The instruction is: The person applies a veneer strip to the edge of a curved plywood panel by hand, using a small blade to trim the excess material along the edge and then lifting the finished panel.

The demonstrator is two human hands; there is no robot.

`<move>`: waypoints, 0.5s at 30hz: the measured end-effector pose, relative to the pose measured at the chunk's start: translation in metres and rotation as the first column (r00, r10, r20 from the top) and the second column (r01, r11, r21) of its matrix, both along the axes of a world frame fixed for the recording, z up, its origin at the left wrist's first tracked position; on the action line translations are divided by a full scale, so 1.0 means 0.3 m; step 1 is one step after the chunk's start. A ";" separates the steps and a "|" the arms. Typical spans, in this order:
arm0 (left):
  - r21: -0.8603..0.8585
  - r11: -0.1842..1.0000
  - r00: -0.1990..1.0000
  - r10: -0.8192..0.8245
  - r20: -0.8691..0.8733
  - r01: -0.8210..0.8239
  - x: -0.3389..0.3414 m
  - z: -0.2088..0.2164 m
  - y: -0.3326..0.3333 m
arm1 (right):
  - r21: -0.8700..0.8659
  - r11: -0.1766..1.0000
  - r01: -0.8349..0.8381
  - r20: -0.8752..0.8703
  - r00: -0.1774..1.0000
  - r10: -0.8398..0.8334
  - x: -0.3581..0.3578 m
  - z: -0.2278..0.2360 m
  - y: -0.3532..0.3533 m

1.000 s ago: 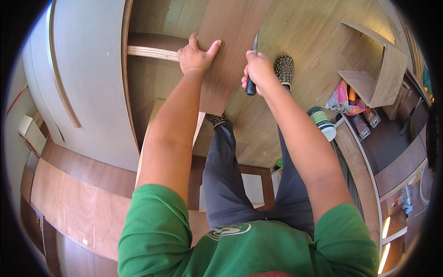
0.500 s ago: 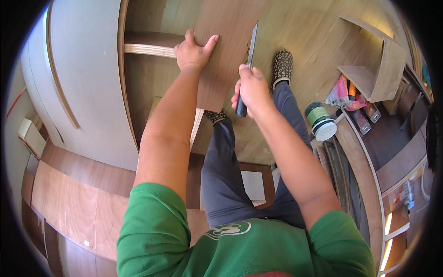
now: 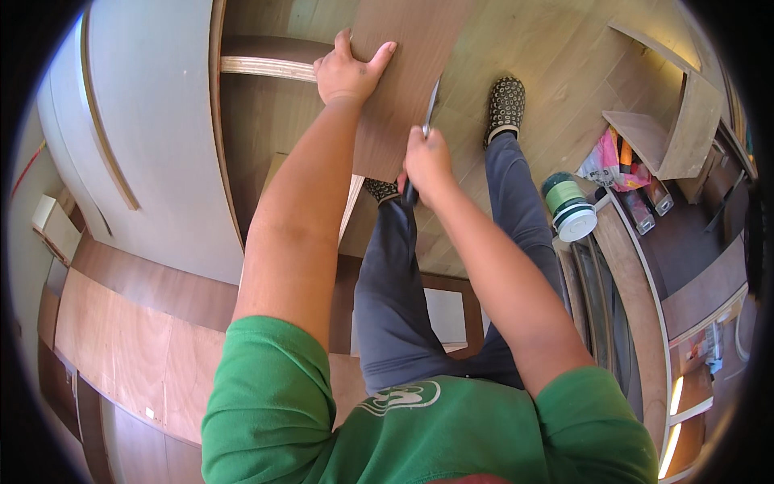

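A long wood-grain board (image 3: 407,89) slopes away from me, above a wooden frame. My left hand (image 3: 349,74) lies on the board's left side with thumb and fingers spread, pressing on it. In my right hand (image 3: 429,160) is a knife (image 3: 433,103) with a long narrow blade and a dark handle, the fist closed round the handle. The blade points away from me along the board's right edge, apparently against it. Where exactly the blade meets the edge is hard to see. A plywood-edged crosspiece (image 3: 266,68) of the frame runs in beside my left hand.
On the left stands a large grey panel (image 3: 153,153). A green jar with a white lid (image 3: 574,218) is right of my legs, near an open wooden box (image 3: 689,129) and a pink plastic bag (image 3: 603,160). My shoes stand on the wood floor (image 3: 556,73).
My right hand with the knife has moved left and slightly down, bringing the blade to the board's right edge. My left hand still rests on the board.
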State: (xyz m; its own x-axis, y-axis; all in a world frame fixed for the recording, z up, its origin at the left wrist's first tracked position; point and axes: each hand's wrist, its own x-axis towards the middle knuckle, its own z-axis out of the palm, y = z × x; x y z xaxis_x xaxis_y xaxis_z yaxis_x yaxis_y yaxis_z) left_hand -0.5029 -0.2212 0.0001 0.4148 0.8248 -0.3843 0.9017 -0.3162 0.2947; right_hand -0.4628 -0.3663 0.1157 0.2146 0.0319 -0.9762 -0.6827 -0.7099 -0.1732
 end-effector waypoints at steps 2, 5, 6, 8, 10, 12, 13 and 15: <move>0.013 1.000 1.000 -0.004 -0.006 0.004 0.006 -0.001 0.002 | -0.048 0.996 0.075 -0.120 0.990 -0.081 0.070 -0.104 0.031; 0.045 0.999 1.000 -0.004 -0.001 0.004 0.002 -0.019 0.009 | 0.004 0.994 0.109 -0.124 0.986 -0.108 0.039 -0.066 -0.012; 0.037 0.999 1.000 -0.002 -0.005 0.003 -0.005 -0.015 0.011 | 0.029 0.992 0.125 -0.118 0.986 -0.121 0.009 -0.005 -0.029; 0.008 1.000 1.000 0.002 -0.007 -0.002 -0.022 -0.009 0.002 | -0.002 0.992 0.126 -0.134 0.983 -0.125 -0.028 0.128 -0.039; -0.014 1.000 1.000 0.009 0.008 -0.009 -0.017 -0.007 -0.001 | -0.021 0.998 0.066 -0.120 0.990 -0.068 -0.083 0.122 -0.063; -0.012 1.000 1.000 0.001 0.001 -0.001 -0.004 0.002 -0.008 | -0.021 0.999 -0.027 -0.047 0.999 0.026 -0.155 0.059 -0.094; -0.004 1.000 1.000 0.001 -0.004 -0.001 0.002 0.001 0.000 | -0.016 1.000 -0.001 -0.074 0.997 0.000 -0.137 0.012 -0.094; -0.013 1.000 1.000 0.010 -0.009 -0.010 -0.001 0.000 -0.002 | -0.043 0.998 0.054 -0.144 0.988 -0.060 -0.086 -0.029 -0.088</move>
State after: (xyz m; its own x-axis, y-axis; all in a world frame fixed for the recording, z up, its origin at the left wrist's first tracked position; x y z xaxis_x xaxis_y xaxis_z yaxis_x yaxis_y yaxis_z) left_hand -0.5032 -0.2218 0.0000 0.4027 0.8237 -0.3991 0.9076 -0.3029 0.2905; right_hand -0.4886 -0.3926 0.1070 0.0710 -0.0146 -0.9974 -0.7381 -0.6733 -0.0427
